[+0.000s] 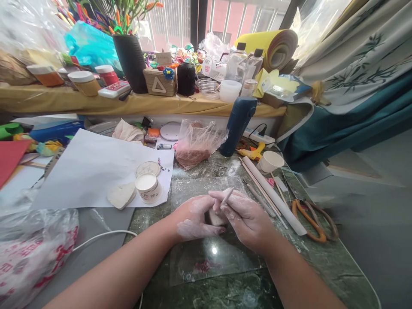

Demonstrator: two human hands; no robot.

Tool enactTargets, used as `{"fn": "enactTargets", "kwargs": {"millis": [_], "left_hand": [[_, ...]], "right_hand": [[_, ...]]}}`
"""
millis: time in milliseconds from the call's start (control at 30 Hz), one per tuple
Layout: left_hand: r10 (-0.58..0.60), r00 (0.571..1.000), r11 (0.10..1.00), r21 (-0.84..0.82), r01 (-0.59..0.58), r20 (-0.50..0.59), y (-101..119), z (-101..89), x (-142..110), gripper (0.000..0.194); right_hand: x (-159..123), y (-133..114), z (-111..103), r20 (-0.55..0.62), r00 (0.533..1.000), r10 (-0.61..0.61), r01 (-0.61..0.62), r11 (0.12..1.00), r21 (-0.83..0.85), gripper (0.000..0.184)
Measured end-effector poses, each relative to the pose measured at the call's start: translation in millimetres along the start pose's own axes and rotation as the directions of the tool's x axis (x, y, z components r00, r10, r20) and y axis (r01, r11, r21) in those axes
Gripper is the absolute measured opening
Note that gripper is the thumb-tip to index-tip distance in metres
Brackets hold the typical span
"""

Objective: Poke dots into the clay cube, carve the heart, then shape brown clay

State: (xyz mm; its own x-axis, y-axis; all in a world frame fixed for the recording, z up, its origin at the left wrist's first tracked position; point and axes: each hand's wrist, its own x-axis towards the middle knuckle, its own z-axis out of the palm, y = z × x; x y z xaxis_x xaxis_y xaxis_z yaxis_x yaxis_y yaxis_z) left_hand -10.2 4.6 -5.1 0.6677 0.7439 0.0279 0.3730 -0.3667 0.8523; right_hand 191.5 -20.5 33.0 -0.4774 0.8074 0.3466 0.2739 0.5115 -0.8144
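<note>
Both of my hands are dusted with white powder and meet over a clear plastic sheet (193, 189) on the green marble table (322, 262). My left hand (195, 219) cups a small pale lump of clay (215, 218), mostly hidden between the hands. A thin pale stick tool (227, 196) is pinched in my right hand (247, 219), its tip pointing down at the clay.
A white paper sheet (90, 167) at the left carries a small cup of white paste (148, 187), a heart-shaped clay piece (121, 195) and a round disc (148, 168). A plastic bag of powder (196, 143), blue bottle (237, 124), paper cup (271, 161), white roller (273, 195), orange-handled scissors (313, 219) lie around.
</note>
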Motion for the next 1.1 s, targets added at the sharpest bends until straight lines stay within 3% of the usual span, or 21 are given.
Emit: {"fn": "enactTargets", "kwargs": {"millis": [233, 300, 433, 533, 667, 833, 967, 1100], "left_hand": [[0.057, 0.998, 0.998, -0.017, -0.057, 0.009, 5, -2.1, 1, 0.05], [0.052, 0.999, 0.999, -0.014, -0.052, 0.012, 5, -2.5, 1, 0.05], [0.045, 0.999, 0.999, -0.027, -0.044, 0.01, 3, -2.0, 1, 0.053], [0.042, 0.999, 0.998, -0.038, -0.042, 0.008, 2, -1.3, 1, 0.05], [0.027, 1.0, 0.999, -0.02, -0.027, 0.0, 2, -0.9, 0, 0.053], [0.019, 1.0, 1.0, 0.005, -0.02, 0.012, 5, -2.1, 1, 0.051], [0.024, 1.0, 0.999, -0.035, -0.024, 0.011, 6, -2.7, 0, 0.054], [0.001, 1.0, 0.999, -0.034, -0.001, 0.018, 7, -3.6, 1, 0.049]], "right_hand": [[0, 5, 2, -0.135, 0.99, 0.049, -0.041, 0.998, 0.056, 0.01], [-2, 6, 0, -0.123, 0.99, 0.064, -0.054, 0.995, 0.08, 0.011], [-3, 3, -8, -0.031, 0.999, 0.043, -0.039, 0.991, 0.13, 0.029], [0, 2, -9, -0.003, 1.0, 0.015, -0.014, 0.991, 0.136, 0.022], [2, 5, -3, -0.084, 0.996, 0.042, -0.027, 0.986, 0.167, 0.008], [-2, 3, -2, -0.065, 0.989, 0.132, -0.115, 0.971, 0.211, 0.012], [-1, 3, -7, 0.025, 0.999, 0.03, -0.034, 0.985, 0.167, 0.02], [1, 8, -4, -0.057, 0.997, 0.049, -0.038, 0.983, 0.181, 0.009]]}}
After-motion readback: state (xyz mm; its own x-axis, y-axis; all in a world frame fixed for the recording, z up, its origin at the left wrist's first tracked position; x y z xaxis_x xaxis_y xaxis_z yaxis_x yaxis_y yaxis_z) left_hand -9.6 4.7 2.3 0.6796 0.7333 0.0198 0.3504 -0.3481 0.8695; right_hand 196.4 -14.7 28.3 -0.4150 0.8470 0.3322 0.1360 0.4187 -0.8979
